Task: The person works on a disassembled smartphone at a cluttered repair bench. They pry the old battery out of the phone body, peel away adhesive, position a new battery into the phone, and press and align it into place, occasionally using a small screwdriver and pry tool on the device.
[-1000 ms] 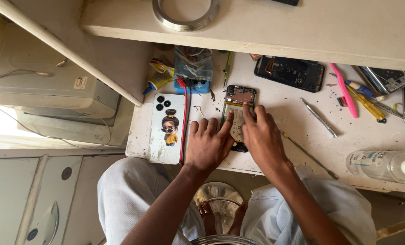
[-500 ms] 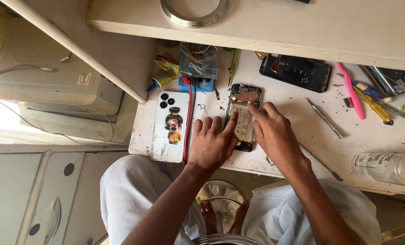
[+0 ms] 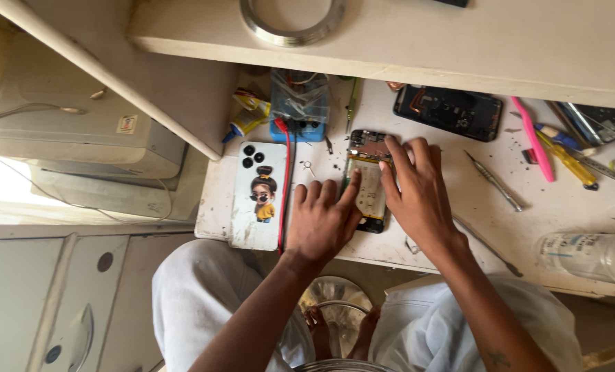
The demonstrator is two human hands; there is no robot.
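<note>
Opened phone (image 3: 366,180) lay flat on the white worktable (image 3: 459,234), back cover off, circuit board and inner parts exposed, near the table's front edge and roughly in the middle. Left hand (image 3: 321,224) rested palm down on the table just left of it, fingers spread, index finger and thumb pressing the phone's left edge; not closed around anything. Right hand (image 3: 421,200) lay flat over the phone's right side, fingers splayed and pressing down on it, likewise not gripping. Just left of the left hand sat a white phone case (image 3: 259,195) with a cartoon figure and 3 camera holes, a red cable (image 3: 286,186) running along its right edge. Behind the phone stood a blue box with a clear tangle of wires (image 3: 299,105), glue tubes (image 3: 247,116) beside it. Farther right lay a black phone frame (image 3: 448,112), metal tweezers (image 3: 495,182), a pink pry tool (image 3: 533,140), a yellow screwdriver (image 3: 568,157) and a clear plastic bottle (image 3: 590,256) on its side near the right edge. Shelf (image 3: 417,41) above carried a metal ring (image 3: 292,21). Person's white-trousered knees (image 3: 204,303) showed below the table.
</note>
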